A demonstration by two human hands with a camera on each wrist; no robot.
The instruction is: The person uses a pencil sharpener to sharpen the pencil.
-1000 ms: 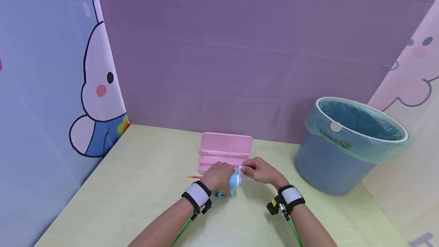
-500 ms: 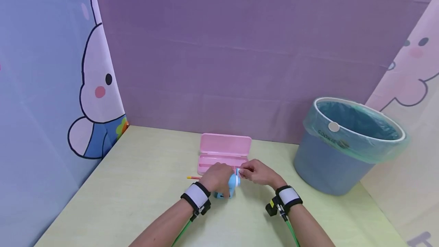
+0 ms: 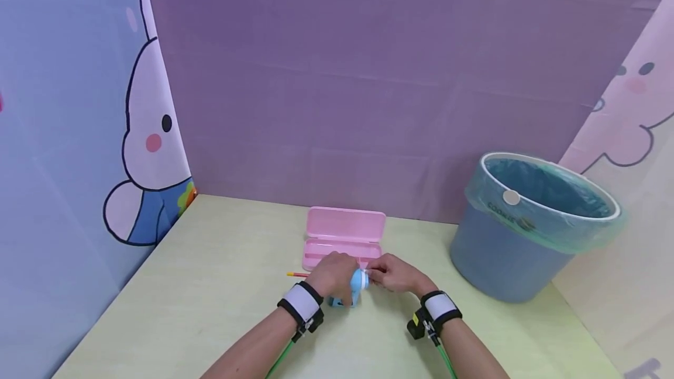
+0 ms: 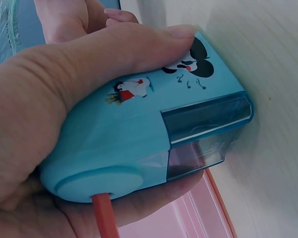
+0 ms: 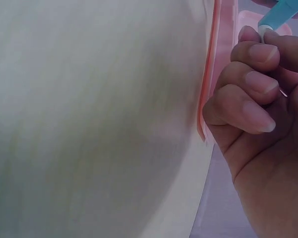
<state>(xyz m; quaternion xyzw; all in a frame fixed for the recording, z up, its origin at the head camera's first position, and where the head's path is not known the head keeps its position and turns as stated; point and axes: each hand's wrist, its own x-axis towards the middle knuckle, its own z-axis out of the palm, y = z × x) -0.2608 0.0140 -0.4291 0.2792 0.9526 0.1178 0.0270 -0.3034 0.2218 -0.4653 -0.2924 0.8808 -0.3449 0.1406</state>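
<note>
One creased purple sheet (image 3: 316, 86) is hung behind a pale, faintly streaked table (image 3: 221, 285). At the far right, a tapered blue bin (image 3: 505, 262) is lined with a thin, glossy greenish bag (image 3: 568, 238). Left of it, at the far middle, a shallow pink pencil case (image 3: 344, 224) is laid open, its smooth, round-cornered lid raised on the far side.

Just near of the case, a light-blue pencil sharpener (image 4: 124, 134) is gripped by the left hand (image 3: 333, 274): the thumb is laid over a flat face printed with cartoon figures, and the fingers are curled round the other side. Smooth, rounded walls are shown, with a see-through compartment (image 4: 203, 144) at one end.

Everything seems to turn on the left-right line through the sharpener. Into its left end a slim reddish pencil (image 4: 104, 215) is fitted, its long axis run out leftward to a yellow end; how deeply it is seated cannot be told. On the right side a crank arm (image 5: 278, 15) is tipped with a small white knob (image 5: 262, 30), pinched by the fingers of the right hand (image 3: 397, 275), the nearer hand to it; its remaining fingers are curled toward the palm.
</note>
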